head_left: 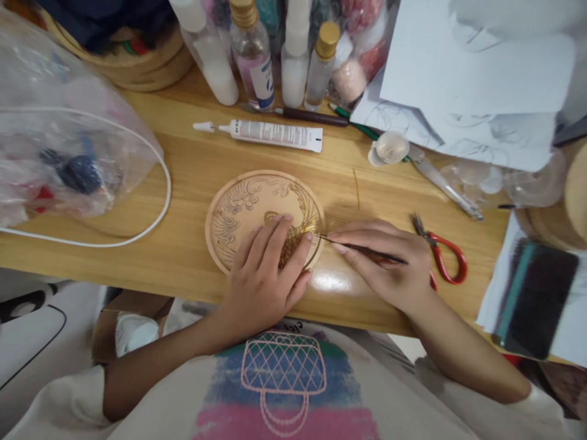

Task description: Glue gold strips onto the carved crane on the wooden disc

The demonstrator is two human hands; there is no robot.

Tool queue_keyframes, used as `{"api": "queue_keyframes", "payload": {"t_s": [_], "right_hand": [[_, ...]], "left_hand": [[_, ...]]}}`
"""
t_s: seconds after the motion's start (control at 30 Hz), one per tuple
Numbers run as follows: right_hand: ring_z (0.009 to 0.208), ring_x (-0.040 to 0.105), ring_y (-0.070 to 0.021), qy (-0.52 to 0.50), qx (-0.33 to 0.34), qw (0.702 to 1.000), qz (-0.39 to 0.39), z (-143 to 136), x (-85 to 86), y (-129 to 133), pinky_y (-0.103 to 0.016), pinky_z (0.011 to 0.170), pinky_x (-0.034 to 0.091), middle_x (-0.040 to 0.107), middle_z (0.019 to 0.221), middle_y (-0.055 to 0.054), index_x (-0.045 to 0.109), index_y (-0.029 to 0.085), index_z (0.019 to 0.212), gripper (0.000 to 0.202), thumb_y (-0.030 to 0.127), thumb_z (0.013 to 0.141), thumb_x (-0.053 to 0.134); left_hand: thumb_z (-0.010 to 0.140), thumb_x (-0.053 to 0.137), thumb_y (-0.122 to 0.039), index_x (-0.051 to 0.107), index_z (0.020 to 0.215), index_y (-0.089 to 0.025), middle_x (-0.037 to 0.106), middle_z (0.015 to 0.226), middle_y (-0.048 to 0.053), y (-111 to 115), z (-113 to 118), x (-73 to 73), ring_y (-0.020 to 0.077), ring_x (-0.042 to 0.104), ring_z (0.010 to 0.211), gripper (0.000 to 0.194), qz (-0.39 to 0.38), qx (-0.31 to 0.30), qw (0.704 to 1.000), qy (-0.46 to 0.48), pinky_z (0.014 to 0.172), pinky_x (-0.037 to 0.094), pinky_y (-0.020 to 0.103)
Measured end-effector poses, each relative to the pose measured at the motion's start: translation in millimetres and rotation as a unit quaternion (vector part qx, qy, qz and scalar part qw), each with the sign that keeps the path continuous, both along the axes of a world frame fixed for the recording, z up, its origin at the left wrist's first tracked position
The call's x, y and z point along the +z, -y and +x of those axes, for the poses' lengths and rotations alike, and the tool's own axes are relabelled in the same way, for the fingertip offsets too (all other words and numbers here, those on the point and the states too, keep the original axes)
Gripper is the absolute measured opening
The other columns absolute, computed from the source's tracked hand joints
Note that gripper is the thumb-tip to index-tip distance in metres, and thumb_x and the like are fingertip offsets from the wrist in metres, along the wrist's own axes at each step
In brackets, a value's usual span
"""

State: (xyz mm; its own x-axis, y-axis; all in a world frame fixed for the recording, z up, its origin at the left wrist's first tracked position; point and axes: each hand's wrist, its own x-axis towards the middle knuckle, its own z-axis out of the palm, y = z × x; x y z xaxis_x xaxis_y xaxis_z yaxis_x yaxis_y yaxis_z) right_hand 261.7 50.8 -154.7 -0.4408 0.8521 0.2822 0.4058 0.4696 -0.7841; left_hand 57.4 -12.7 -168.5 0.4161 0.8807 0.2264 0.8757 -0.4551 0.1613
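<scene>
A round wooden plaque point(257, 201) lies on the table, with wave-like lines and a raised gold wire design at its right side. My left hand point(268, 275) rests palm down on its lower part, fingers spread, covering some of the design. Between the thumb and fingers of my right hand point(389, 263) is a thin dark tool point(373, 252), like tweezers. Its tip points left and meets the plaque's right edge by my left fingertips; whether it grips wire there is too small to tell.
Behind the plaque lie a white glue tube point(277, 134), a dark pen point(314, 117) and several bottles. Red-handled pliers point(447, 256) and a phone point(539, 299) are at right. A plastic bag point(68, 140) and white cable point(167, 183) occupy the left; a gold wire point(356, 189) lies behind my right hand.
</scene>
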Motion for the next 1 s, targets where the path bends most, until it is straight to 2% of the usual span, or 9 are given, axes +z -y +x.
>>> {"api": "queue_keyframes", "payload": {"t_s": [0.33,0.6,1.0], "right_hand": [[0.082,0.073,-0.0168,-0.038,-0.074,0.996,-0.037,-0.7,4.5,-2.6,-0.031,0.078,0.06,0.078,0.088,-0.001,0.075,0.027,0.089,0.02,0.009,0.081,0.07],[0.082,0.073,-0.0166,-0.037,-0.08,0.995,-0.049,-0.8,3.4,-2.2,-0.031,0.077,0.06,0.078,0.088,0.0,0.075,0.026,0.089,0.018,0.011,0.081,0.071],[0.082,0.073,-0.0162,-0.031,-0.08,0.995,-0.053,-1.6,4.1,-2.7,-0.03,0.077,0.06,0.078,0.087,-0.001,0.074,0.025,0.087,0.016,0.011,0.081,0.07]], "left_hand": [[0.091,0.057,-0.032,0.057,0.132,-0.014,0.051,0.138,0.023,0.6,1.2,0.3,0.0364,0.051,0.129,0.044,-0.008,0.005,1.0,0.004,0.106,0.04,0.046],[0.091,0.056,-0.031,0.053,0.135,-0.013,0.05,0.139,0.023,0.7,0.2,0.4,0.0365,0.05,0.13,0.048,-0.015,0.006,1.0,0.007,0.106,0.04,0.047],[0.092,0.055,-0.034,0.053,0.138,-0.018,0.05,0.141,0.022,0.0,2.2,1.1,0.036,0.05,0.13,0.048,-0.016,0.012,1.0,-0.013,0.105,0.039,0.047]]}}
